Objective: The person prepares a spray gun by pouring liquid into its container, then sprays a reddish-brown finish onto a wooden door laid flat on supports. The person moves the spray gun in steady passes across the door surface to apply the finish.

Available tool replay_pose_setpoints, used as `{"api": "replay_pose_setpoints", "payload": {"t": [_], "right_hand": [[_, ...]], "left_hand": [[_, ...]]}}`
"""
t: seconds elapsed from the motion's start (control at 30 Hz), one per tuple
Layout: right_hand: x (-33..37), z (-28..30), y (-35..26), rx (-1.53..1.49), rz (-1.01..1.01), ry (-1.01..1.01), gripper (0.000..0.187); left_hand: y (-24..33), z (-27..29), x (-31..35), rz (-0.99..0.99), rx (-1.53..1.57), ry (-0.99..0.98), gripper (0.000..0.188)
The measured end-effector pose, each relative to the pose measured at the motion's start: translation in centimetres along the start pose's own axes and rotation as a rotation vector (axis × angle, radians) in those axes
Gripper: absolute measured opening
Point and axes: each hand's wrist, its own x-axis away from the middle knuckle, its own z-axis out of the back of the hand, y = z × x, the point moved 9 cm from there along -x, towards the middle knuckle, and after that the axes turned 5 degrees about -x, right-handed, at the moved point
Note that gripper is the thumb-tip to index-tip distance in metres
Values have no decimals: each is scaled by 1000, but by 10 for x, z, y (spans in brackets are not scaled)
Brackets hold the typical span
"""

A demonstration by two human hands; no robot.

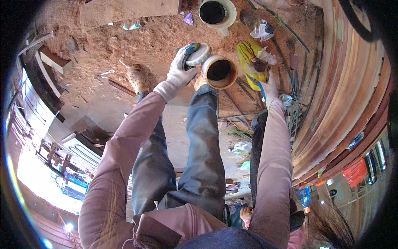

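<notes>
From the head camera we take the open tin [219, 72] of dark liquid as our landmark, standing on the red dirt ground [124, 45] just past our feet. A white bucket [217, 12] sits well beyond it, and stacked curved boards [344, 103] rise to its right. Our gloved left hand [181, 68] reaches out just left of the tin, fingers curled around a white lid [199, 54]. Our right hand [269, 89] is closed on a blue handle [261, 88] beside a stained yellow pad [251, 60] right of the tin.
</notes>
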Motion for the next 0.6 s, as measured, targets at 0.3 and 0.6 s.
{"api": "replay_pose_setpoints", "payload": {"t": [0.3,0.6], "right_hand": [[32,54,-218,-122,541,-160,66],[280,12,-511,142,537,-1463,60]], "left_hand": [[88,54,47,-44,73,-16,65],[208,134,151,-12,180,108,69]]}}
